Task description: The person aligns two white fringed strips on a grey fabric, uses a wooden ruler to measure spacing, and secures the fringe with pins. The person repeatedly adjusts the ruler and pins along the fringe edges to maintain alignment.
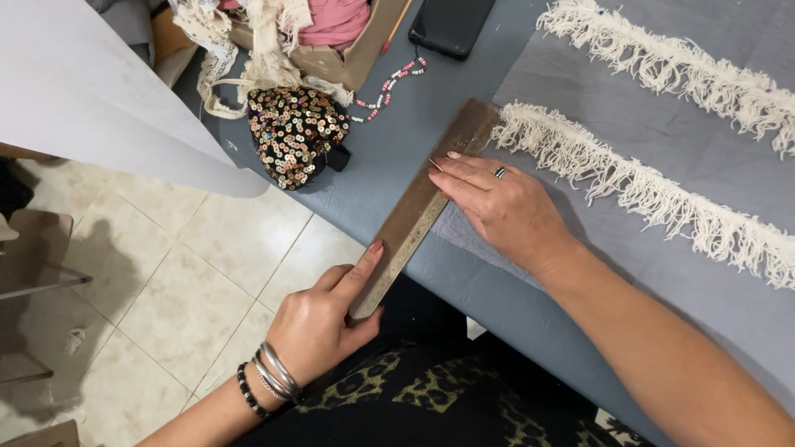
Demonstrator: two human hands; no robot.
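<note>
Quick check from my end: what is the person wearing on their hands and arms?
Both forearms are bare, with no sleeves in view. The left hand has a stack of silver bangles at the wrist, plus a black beaded bracelet just behind them. The right hand wears a dark-and-silver ring on one finger. Nails on both hands look painted a light pinkish shade. No gloves or watch.

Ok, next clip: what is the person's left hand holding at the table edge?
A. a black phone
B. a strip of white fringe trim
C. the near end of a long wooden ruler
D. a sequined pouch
C: the left hand grips the near end of the long wooden ruler, thumb along its edge, while the right hand presses on grey fabric beside the ruler.
</note>
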